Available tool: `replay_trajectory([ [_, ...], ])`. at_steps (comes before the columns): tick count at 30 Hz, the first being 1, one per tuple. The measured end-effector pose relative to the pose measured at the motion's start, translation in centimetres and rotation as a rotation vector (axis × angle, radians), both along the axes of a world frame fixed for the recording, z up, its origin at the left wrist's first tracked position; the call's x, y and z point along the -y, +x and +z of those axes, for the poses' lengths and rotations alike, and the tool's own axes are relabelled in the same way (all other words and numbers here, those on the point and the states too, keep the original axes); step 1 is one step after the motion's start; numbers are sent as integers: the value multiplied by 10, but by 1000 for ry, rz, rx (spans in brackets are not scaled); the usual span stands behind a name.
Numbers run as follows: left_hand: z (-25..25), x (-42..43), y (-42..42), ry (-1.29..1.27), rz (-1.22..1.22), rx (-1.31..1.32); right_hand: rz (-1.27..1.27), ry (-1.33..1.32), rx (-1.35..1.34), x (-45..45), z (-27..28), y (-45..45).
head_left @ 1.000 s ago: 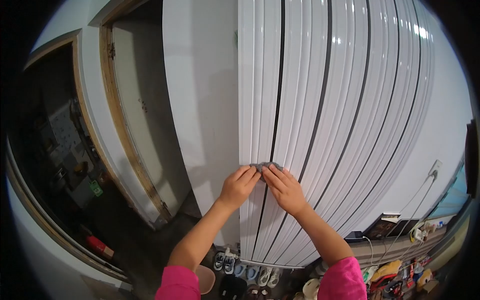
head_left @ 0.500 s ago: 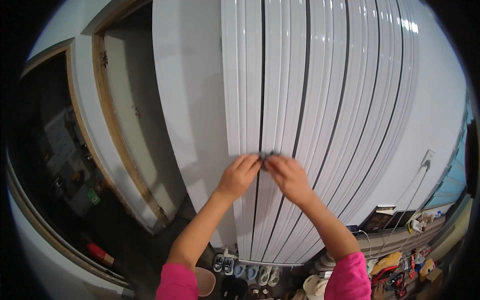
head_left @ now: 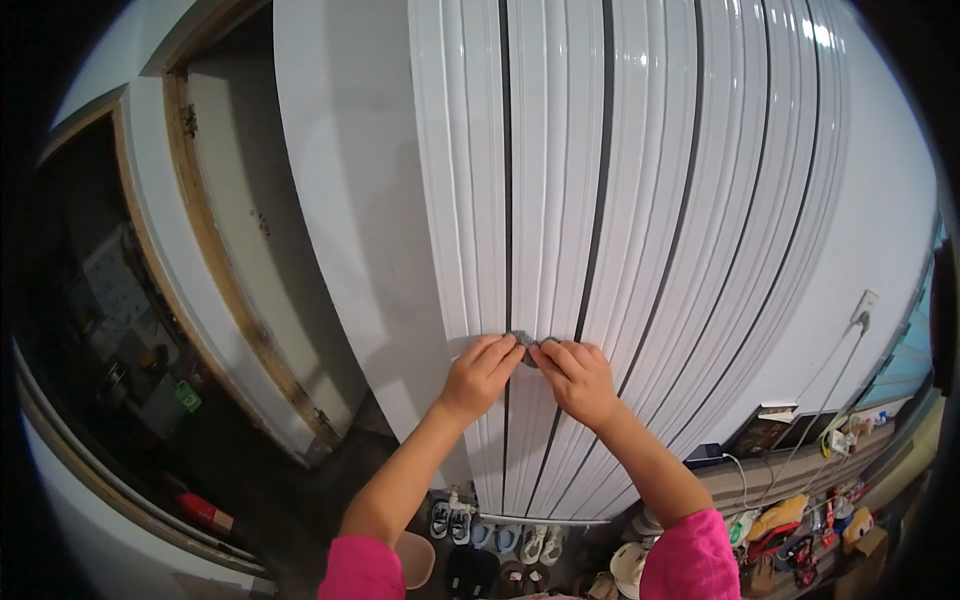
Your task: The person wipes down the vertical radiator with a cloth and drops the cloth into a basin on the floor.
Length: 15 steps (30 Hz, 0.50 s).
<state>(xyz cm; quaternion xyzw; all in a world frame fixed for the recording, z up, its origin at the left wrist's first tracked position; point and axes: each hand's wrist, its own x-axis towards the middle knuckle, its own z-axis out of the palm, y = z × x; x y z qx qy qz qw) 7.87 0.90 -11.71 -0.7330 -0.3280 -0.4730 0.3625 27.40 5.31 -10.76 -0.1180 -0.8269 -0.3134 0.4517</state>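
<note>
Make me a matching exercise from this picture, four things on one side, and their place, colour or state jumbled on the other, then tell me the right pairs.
Things
1. Grey cloth
2. Wall socket
3. White shoes
4. Sleeves

Descriptions
A. Below the bottom edge of the white ribbed panel
B. Bright pink
C. Held in the fingers of the left hand and right hand
D. To the right of the panel, with a plug in it

Pairs: 1-C, 2-D, 3-A, 4-B
</note>
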Motion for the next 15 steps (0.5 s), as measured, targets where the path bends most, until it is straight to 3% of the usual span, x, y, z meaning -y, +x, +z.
replay_trajectory([
  [10, -51, 17, 3, -226, 53, -50, -4, -123, 183, 13, -42, 11],
  [15, -15, 24, 20, -192, 26, -104, 3, -107, 140, 22, -7, 35],
])
